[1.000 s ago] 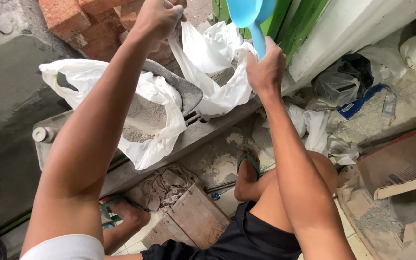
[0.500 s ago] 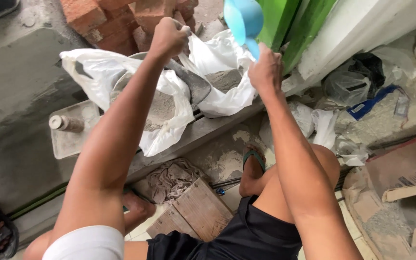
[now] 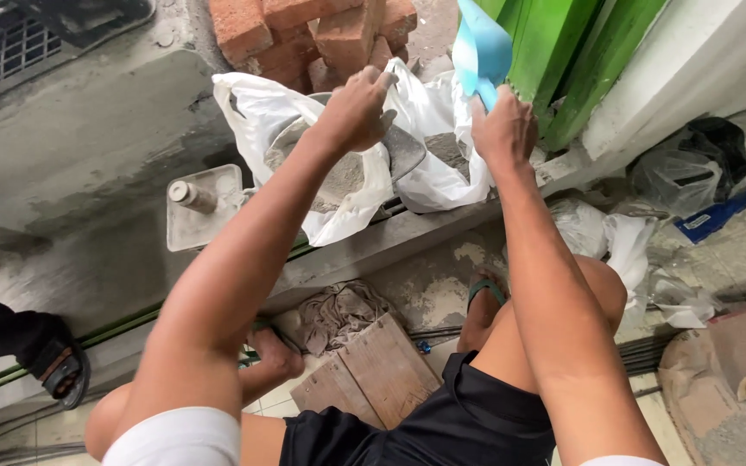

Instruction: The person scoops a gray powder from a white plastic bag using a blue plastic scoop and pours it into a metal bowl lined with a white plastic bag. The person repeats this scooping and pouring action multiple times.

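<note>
Grey cement powder [image 3: 343, 177] sits in the open white plastic bag [image 3: 261, 112] on the concrete ledge [image 3: 373, 250], and that's where we've got both hands busy. Our left hand [image 3: 357, 108] is curled over the rim of the bag at the top, fingers closed around the plastic, apparently with the edge of a grey trowel blade [image 3: 407, 151] just under it; we can't tell for sure if the hand grips the trowel or only the bag. Our right hand [image 3: 502, 129] is wrapped tight round the handle of a light blue plastic scoop [image 3: 483, 47], with the scoop's bowl pointing up and away, above a second white bag [image 3: 442, 177] that lies touching the first.

What could go wrong, as we see it: the bag is thin and slumped over the ledge edge, so a hard pull on the rim may tear it or tip it, and the powder would spill down toward our sandalled foot [image 3: 481, 298] and the wooden board [image 3: 373, 367] below. Digging in fast would probably kick up dust right into our face, since we're leaning over it. The stacked red bricks [image 3: 304, 34] sit just behind the bags, so a knock with the scoop could shift one. Bare skin and cement don't mix well either.
</note>
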